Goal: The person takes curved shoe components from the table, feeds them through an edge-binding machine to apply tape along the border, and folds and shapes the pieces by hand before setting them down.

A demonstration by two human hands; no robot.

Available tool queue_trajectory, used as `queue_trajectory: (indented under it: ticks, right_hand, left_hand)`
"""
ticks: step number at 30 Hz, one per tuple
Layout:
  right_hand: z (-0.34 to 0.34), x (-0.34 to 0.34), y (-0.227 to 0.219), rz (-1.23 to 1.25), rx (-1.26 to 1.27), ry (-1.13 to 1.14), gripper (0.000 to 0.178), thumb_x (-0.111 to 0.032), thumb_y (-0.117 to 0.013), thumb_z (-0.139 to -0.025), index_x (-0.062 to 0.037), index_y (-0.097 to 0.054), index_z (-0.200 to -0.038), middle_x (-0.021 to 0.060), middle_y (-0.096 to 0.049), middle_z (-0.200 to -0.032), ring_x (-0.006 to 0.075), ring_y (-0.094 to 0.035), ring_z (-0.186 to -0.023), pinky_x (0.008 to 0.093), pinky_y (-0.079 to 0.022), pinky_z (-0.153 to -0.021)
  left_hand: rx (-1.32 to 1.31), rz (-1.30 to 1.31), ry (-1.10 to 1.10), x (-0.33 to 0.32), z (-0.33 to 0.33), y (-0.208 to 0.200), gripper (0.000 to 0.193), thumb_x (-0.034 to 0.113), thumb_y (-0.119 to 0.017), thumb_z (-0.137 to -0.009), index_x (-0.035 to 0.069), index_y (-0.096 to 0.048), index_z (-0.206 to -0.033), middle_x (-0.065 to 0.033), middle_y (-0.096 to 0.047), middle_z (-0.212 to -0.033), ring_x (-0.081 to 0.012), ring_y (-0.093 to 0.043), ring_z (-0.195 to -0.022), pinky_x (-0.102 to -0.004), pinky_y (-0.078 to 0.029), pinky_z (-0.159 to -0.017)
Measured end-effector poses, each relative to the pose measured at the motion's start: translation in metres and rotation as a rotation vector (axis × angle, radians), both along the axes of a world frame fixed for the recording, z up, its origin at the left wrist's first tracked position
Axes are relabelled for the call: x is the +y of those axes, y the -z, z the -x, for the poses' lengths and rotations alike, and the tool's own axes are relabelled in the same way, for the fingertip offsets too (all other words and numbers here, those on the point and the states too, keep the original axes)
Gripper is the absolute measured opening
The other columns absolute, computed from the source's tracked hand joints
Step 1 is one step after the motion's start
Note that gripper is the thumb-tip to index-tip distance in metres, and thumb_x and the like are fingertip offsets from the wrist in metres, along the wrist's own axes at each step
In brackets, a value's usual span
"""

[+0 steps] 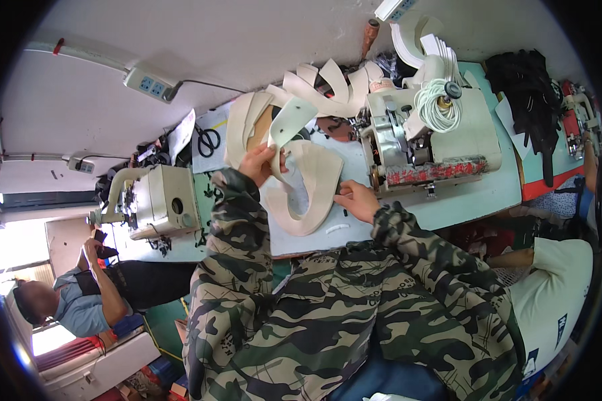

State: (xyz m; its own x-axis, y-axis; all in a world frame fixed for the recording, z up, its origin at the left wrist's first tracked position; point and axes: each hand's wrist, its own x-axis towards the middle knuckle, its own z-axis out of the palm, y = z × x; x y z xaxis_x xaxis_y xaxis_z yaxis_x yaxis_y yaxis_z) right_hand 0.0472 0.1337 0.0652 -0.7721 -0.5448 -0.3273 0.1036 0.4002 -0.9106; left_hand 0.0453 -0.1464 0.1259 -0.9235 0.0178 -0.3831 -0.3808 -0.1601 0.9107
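My left hand grips a white curved strip with small dark dots or holes, raised above the table; its lower end bends down past my fingers. Beneath and beside it, a stack of cream U-shaped pieces lies on the white tabletop. At the right edge of that stack is my right hand, thumb and fingers drawn together. Whether anything small sits between those fingertips is hidden. A small white curved scrap rests near the table's front edge.
A cream sewing machine with a coil of white cord stands to the right. More cream cut pieces and black-handled scissors lie farther back. Another machine and a seated person are at left; black fabric hangs far right.
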Motion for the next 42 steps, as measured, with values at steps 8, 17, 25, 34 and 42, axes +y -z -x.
queue_trajectory:
  ticks: [8,17,25,34,42]
  right_hand:
    - [0.018,-0.062,0.024,-0.504,0.082,0.233,0.065,-0.035,-0.071,-0.065,0.0049,-0.043,-0.107,0.0228,-0.051,-0.106,0.0351,-0.051,-0.1,0.0406,-0.044,-0.082]
    - [0.028,-0.095,0.028,-0.588,0.08,0.071,0.055,-0.023,-0.073,-0.062,0.0019,-0.046,-0.103,0.0195,-0.051,-0.102,0.0352,-0.052,-0.096,0.0427,-0.044,-0.083]
    - [0.015,-0.068,0.035,-0.431,0.107,0.129,0.047,-0.015,-0.067,-0.062,0.0029,-0.049,-0.101,0.0238,-0.059,-0.093,0.0371,-0.058,-0.089,0.0399,-0.046,-0.08]
    - [-0.002,0.0,0.003,-0.146,0.256,0.268,0.035,-0.019,-0.059,-0.069,-0.0033,-0.055,-0.101,0.0199,-0.058,-0.092,0.0379,-0.057,-0.084,0.0416,-0.046,-0.072]
    - [-0.006,-0.014,-0.056,-0.221,0.641,-0.03,0.043,-0.022,-0.061,-0.075,-0.0071,-0.045,-0.112,0.0114,-0.051,-0.094,0.0325,-0.055,-0.088,0.0423,-0.046,-0.066]
  left_hand:
    - [0.083,-0.647,0.072,0.005,-0.02,0.013,0.039,0.037,-0.052,-0.085,0.002,-0.048,-0.103,-0.0073,-0.049,-0.075,-0.0205,-0.05,-0.066,-0.0409,-0.044,-0.074]
    - [0.104,0.016,0.074,-0.023,-0.004,-0.014,0.032,0.03,-0.047,-0.089,0.0,-0.051,-0.1,-0.0063,-0.057,-0.084,-0.0159,-0.057,-0.068,-0.0293,-0.049,-0.063]
    - [0.129,1.189,-0.022,0.005,0.039,0.025,0.026,0.028,-0.057,-0.079,0.006,-0.05,-0.091,-0.0234,-0.057,-0.078,-0.042,-0.055,-0.076,-0.0488,-0.043,-0.064]
    - [0.211,0.957,-0.059,0.096,0.002,0.05,0.076,0.041,-0.072,-0.066,-0.001,-0.04,-0.12,-0.02,-0.052,-0.109,-0.0345,-0.055,-0.096,-0.0418,-0.044,-0.082]
    - [0.064,-0.349,-0.448,0.14,-0.037,0.036,0.047,0.015,-0.067,-0.074,-0.004,-0.044,-0.11,-0.012,-0.056,-0.101,-0.0157,-0.056,-0.083,-0.0282,-0.047,-0.07]
